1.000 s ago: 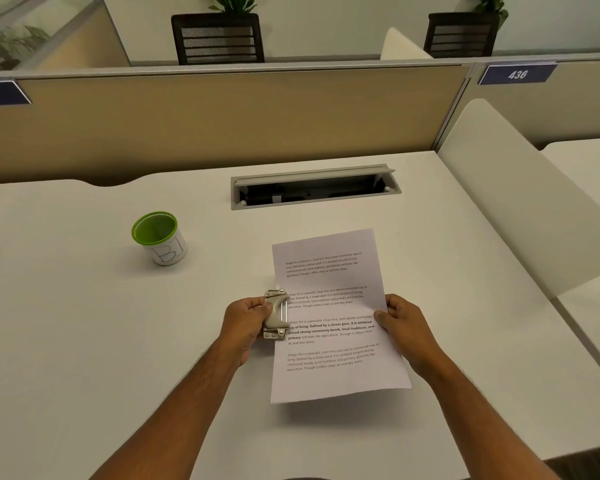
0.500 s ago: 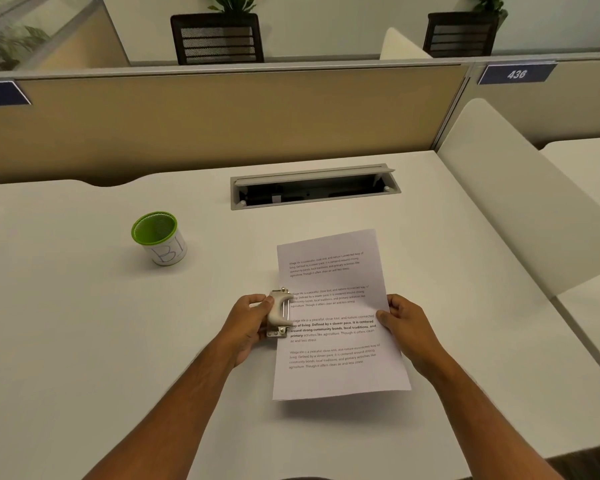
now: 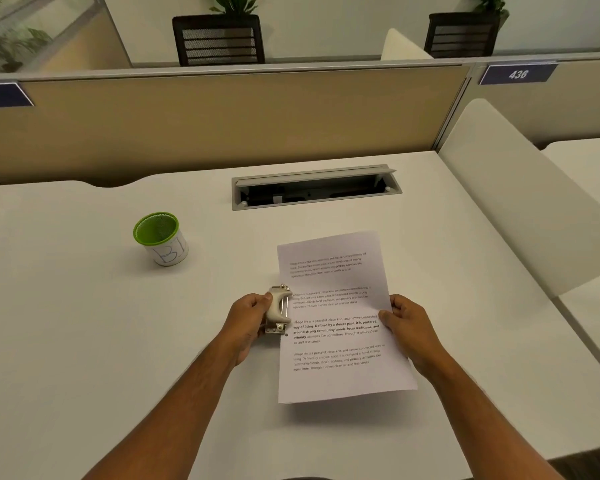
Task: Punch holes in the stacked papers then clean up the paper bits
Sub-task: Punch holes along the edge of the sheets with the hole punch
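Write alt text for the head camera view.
A person's left hand holds a hole punch at the left edge of printed papers, which the right hand holds by the right edge above a white desk. A green-rimmed cup stands to the left.

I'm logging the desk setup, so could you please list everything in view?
papers: one stack, white with printed text, desk centre, tilted.
hole punch: one, off-white and metal, at the papers' left edge.
cup: one, white with green rim, left on the desk.
cable tray: one, grey, lid open, at the back of the desk.
desk: one, white.
chairs: two, black, beyond the partition.
left hand: holds the hole punch.
right hand: grips the papers' right edge.
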